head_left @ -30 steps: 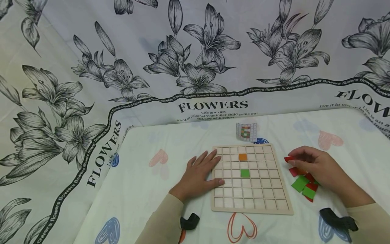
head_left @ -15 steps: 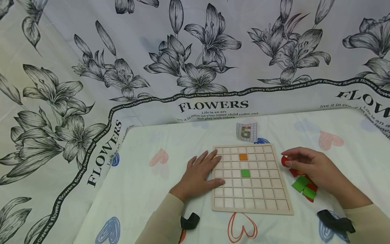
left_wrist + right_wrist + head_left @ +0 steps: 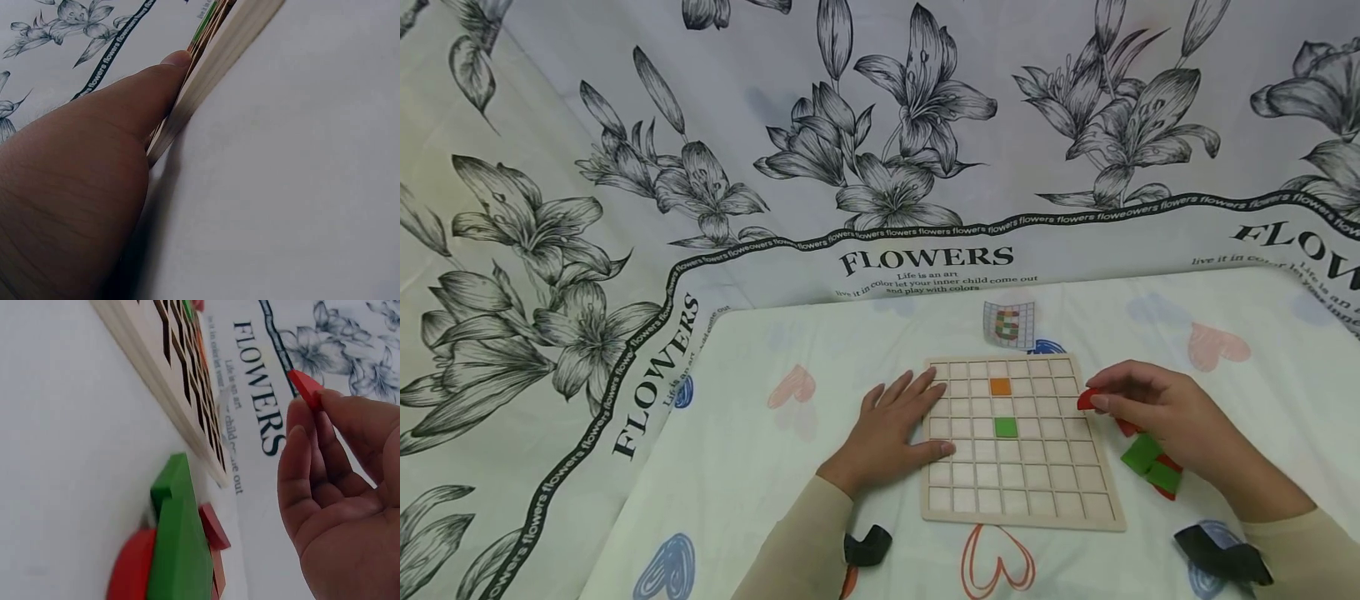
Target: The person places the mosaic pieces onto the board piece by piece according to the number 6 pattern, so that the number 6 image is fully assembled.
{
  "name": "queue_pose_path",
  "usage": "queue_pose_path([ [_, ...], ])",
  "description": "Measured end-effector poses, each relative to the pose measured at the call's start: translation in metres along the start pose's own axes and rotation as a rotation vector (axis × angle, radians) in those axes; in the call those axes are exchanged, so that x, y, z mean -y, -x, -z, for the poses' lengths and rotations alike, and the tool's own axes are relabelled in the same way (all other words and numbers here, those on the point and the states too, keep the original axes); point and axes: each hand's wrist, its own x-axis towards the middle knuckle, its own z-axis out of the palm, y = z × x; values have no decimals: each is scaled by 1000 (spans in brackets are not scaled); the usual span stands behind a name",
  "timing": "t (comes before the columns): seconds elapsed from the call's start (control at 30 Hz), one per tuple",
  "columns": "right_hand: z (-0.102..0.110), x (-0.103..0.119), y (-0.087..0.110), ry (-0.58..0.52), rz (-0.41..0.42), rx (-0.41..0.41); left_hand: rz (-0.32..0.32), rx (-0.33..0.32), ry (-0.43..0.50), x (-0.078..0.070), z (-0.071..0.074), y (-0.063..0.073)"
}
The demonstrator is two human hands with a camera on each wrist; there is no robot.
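Note:
A wooden grid board (image 3: 1027, 476) lies on the cloth, with an orange square tile (image 3: 1001, 387) and a green square tile (image 3: 1006, 427) set in its cells. Fingers spread, my left hand (image 3: 883, 437) rests on the board's left edge; the left wrist view shows the thumb (image 3: 150, 87) over the rim. Between thumb and fingertips my right hand (image 3: 1180, 421) pinches a small red piece with a curved edge (image 3: 1087, 400), held just over the board's right edge. In the right wrist view the red piece (image 3: 305, 387) is raised clear of the cloth.
Right of the board lies a small pile of green tiles (image 3: 1142, 453) and red pieces, partly hidden by my right hand. A small card with a coloured grid pattern (image 3: 1009, 325) sits behind the board. Black straps (image 3: 1221, 554) hang near both wrists.
My right hand has moved left from the pile towards the board, carrying the red piece. My left hand has stayed in place on the board.

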Motion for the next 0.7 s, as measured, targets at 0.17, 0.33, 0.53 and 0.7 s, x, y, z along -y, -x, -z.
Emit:
queue_pose_path([
  [0.17, -10, 8, -4, 13, 65, 17, 2, 4, -3, -1, 1, 0],
  [0.33, -23, 18, -10, -17, 104, 67, 2, 2, -12, 1, -1, 0],
  [0.53, -37, 32, -22, -56, 121, 116, 1, 5, -18, 0, -1, 0],
  [0.7, -48, 42, -33, -57, 121, 154, 4, 13, -26, 1, -1, 0],
])
